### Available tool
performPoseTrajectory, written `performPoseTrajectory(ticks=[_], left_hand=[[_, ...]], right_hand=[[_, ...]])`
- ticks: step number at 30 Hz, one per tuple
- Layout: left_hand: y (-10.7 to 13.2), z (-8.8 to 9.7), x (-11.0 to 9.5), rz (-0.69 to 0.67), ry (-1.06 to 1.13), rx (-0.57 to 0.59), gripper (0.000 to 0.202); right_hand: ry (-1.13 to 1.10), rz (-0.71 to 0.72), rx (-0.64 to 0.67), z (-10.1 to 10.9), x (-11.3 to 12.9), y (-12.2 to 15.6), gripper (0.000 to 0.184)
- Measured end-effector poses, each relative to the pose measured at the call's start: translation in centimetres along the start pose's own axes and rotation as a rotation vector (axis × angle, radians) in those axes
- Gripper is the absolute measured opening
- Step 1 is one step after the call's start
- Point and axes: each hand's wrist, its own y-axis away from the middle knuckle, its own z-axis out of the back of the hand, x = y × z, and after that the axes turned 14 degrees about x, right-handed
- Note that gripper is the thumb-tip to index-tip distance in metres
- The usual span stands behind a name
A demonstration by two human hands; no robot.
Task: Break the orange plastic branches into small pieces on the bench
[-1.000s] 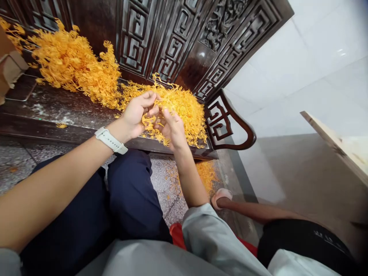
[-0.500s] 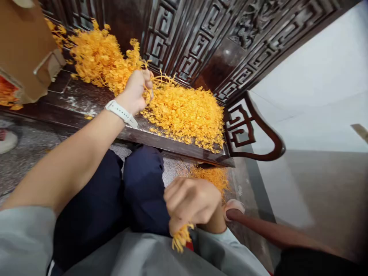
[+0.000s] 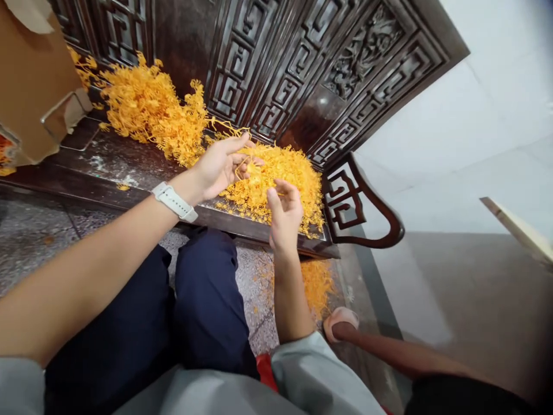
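My left hand [image 3: 224,167], with a white watch [image 3: 174,202] on its wrist, hovers over the bench between two heaps of yellow pieces. A thin yellow strand [image 3: 240,169] rests in its loosely curled fingers. Close by, my right hand [image 3: 286,210] is raised at the front of the right heap [image 3: 294,173], thumb and fingers apart, with nothing visible in it. The right heap consists of small yellow flower-like pieces. The left heap [image 3: 147,109] has larger, branching clusters of the same colour, with thin stems trailing toward my left hand.
The dark carved wooden bench [image 3: 116,178] has a tall fretwork back and a curved armrest [image 3: 389,230]. A cardboard box [image 3: 38,75] stands at its left end. Orange-yellow scraps [image 3: 317,282] lie on the floor below, near another person's foot [image 3: 341,323].
My right hand has risen from my lap to the right heap, and the yellow bunch it held is gone from it. My left hand has shifted slightly right and down, its fingers looser.
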Motion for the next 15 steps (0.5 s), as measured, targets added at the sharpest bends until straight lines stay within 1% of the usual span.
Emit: performPoseTrajectory(ticks=[1,3,4,5,6,8,10,12,15], left_hand=[[0.1,-0.4,0.3,0.017,-0.011,0.025,0.016],[0.2,-1.2,1.0,0.035,-0.034,0.056,0.010],[0.2,-1.6,1.2,0.037,-0.048,0.061,0.011],[0.2,-2.0,1.5,0.035,-0.062,0.058,0.012],[0.1,-2.3,1.7,0.028,-0.076,0.048,0.014],[-0.3,-2.7,2.1,0.008,-0.087,0.023,0.019],[-0.8,-3.1,2.6,0.002,-0.057,0.006,0.023],[-1.4,-3.4,3.1,-0.006,0.001,-0.018,0.025],[-2.2,-3.7,4.1,-0.040,0.112,-0.048,0.023]], right_hand=[[0.060,0.025,0.035,-0.6,0.2,0.0,0.049],[0.125,0.022,0.126,-1.2,0.3,-0.4,0.044],[0.121,0.011,0.157,-1.4,0.2,-0.6,0.041],[0.100,0.008,0.162,-1.5,0.0,-0.7,0.039],[0.071,0.017,0.142,-1.7,-0.2,-0.7,0.037],[0.018,0.070,0.063,-2.0,-0.7,-0.4,0.035],[-0.036,0.119,-0.016,-2.3,-1.0,0.1,0.033],[-0.091,0.123,-0.096,-2.3,-1.2,0.3,0.032],[-0.178,0.119,-0.229,-1.8,-1.0,0.3,0.035]])
